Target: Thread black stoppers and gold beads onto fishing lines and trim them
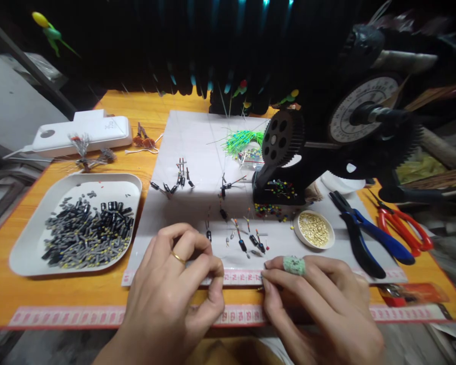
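My left hand, with a gold ring on one finger, is closed, thumb and fingers pinched together above the near edge of the white board. Whatever it may hold is hidden. My right hand has a green wrap on one finger. Its thumb and fingertips press together over the pink-and-white tape measure, around something too small to name. Just beyond both hands lie several small black cylinders with thin stems. Some tiny grey pieces are scattered among them.
A white tray of black and grey pieces stands left, near a white power strip. At right are a black geared machine, a dish of gold beads, blue pliers and red-handled pliers. Green strands lie behind.
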### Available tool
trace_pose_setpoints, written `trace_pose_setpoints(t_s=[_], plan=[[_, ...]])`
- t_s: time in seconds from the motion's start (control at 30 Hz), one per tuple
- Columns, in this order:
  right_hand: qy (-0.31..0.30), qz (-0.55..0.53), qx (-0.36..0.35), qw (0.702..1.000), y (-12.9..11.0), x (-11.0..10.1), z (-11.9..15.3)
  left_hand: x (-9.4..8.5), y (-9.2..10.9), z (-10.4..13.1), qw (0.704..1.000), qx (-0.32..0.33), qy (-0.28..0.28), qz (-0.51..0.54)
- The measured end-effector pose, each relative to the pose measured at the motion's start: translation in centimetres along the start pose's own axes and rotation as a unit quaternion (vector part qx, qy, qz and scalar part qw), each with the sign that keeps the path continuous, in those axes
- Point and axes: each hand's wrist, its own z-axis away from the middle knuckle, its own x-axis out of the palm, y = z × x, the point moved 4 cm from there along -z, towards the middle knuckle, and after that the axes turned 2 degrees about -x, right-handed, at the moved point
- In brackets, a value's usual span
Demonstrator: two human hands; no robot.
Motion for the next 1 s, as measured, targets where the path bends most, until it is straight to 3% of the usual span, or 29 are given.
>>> trace_pose_setpoints(t_s=[0.2,0.3,0.4,0.47,0.5,0.53,0.63,0.67,0.73,0.8,0.87,0.93,1.0], plan=[[0.007,0.015,-0.01,1.0,-0.3,0.0,-0.3,-0.3,-0.1,0.0,0.999,0.026,-0.023,-0.006],[0.031,-0.016,-0.004,0.999,-0.7,-0.7,0.0,-1.1,0.9,0.7,0.999,0.041,0.019,0.011],[0.049,-0.13,0.021,0.99,-1.3,-1.2,1.0,-1.6,2.2,2.5,0.996,0.049,0.062,0.051],[0.034,-0.265,0.086,0.96,-1.5,-0.7,1.9,-1.3,2.7,4.1,0.993,0.037,0.054,0.103],[0.017,-0.35,0.139,0.926,-1.6,-0.2,2.3,-1.0,2.9,5.0,0.99,0.03,0.045,0.127],[-0.005,-0.444,0.198,0.874,-1.9,0.5,2.8,-0.6,2.9,5.8,0.988,0.023,0.036,0.147],[-0.073,-0.674,0.32,0.661,-3.5,2.6,3.9,0.2,2.7,7.5,0.983,0.002,0.009,0.185],[-0.083,-0.716,0.334,0.608,-4.2,2.8,4.1,0.3,2.5,7.7,0.98,-0.011,-0.006,0.199],[-0.086,-0.755,0.337,0.556,-5.2,2.8,4.1,0.4,2.2,7.7,0.968,-0.051,-0.041,0.244],[-0.08,-0.763,0.334,0.548,-5.8,2.4,4.1,0.3,2.2,7.1,0.946,-0.098,-0.075,0.301],[-0.074,-0.758,0.327,0.559,-6.1,2.2,4.2,0.2,2.5,6.2,0.907,-0.14,-0.092,0.387],[-0.068,-0.752,0.314,0.576,-6.1,2.3,4.2,0.5,3.2,5.3,0.83,-0.181,-0.121,0.513],[-0.064,-0.747,0.296,0.591,-6.0,2.6,4.2,1.2,3.9,4.6,0.729,-0.215,-0.163,0.629]])
